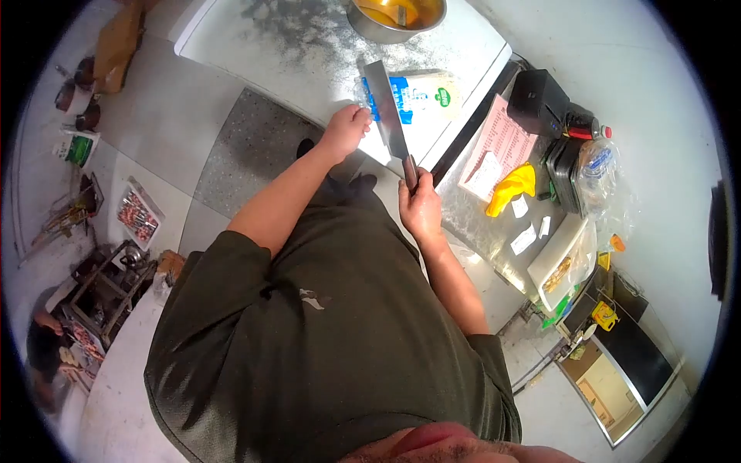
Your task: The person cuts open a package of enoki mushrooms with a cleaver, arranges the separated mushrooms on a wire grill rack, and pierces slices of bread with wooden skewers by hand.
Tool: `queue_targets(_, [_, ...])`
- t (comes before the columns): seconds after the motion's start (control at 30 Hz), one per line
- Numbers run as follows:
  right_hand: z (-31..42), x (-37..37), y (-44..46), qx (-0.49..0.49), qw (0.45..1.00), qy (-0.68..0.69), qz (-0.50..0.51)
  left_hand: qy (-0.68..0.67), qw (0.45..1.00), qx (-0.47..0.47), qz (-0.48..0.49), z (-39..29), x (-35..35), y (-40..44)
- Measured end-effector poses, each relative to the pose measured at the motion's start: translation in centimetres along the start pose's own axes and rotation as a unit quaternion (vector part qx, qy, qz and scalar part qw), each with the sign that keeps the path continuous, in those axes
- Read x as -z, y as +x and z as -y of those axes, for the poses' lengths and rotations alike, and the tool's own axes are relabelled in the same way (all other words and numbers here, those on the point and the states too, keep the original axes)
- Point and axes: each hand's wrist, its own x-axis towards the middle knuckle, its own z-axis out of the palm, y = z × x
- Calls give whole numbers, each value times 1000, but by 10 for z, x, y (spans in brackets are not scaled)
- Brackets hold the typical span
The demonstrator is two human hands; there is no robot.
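Observation:
My right hand [421, 207] is wrapped round the dark handle of a cleaver [388, 109]. Its broad blade points away from me, over a blue and white plastic package [421, 96] with a green mark. The package lies near the edge of the white worktop [255, 73]. Just left of the package is my left hand [346, 131], its fingers curled together at the package's near left corner. Whether those fingers pinch the package's edge is too small to tell.
A metal bowl [396, 19] with orange liquid stands at the worktop's far side. On the right, a side table holds a black box [538, 103], a pink sheet [498, 143], a yellow cloth [512, 187] and a white tray [562, 258]. Another person [48, 339] is at far left.

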Motion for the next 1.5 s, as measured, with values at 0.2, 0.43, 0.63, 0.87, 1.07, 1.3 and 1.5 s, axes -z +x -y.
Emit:
queue_targets(0.2, [-6, -10, -6, 1, 1000, -10, -3, 92, 994, -50, -32, -6, 0, -9])
queue_targets(0.43, [8, -8, -18, -8, 1000, -1, 2, -81, 996, 37, -26, -4, 0, 0])
queue_targets(0.63, [-1, -17, -26, 21, 1000, 12, -9, -1, 1000, 22, -13, -4, 1, 4])
queue_targets(0.87, [1, -35, -19, 13, 1000, -15, -6, 106, 991, -48, -69, -2, -9, -1])
queue_targets(1.07, [29, -43, 29, 21, 1000, -6, 13, 127, 988, -57, -63, 12, -4, 7])
queue_targets(1.3, [20, -41, -2, -43, 998, 3, 47, 106, 993, -42, -40, 16, 2, 11])
queue_targets(1.5, [38, -42, 31, -30, 999, -15, 43, 223, 973, -35, -48, 6, 20, -1])
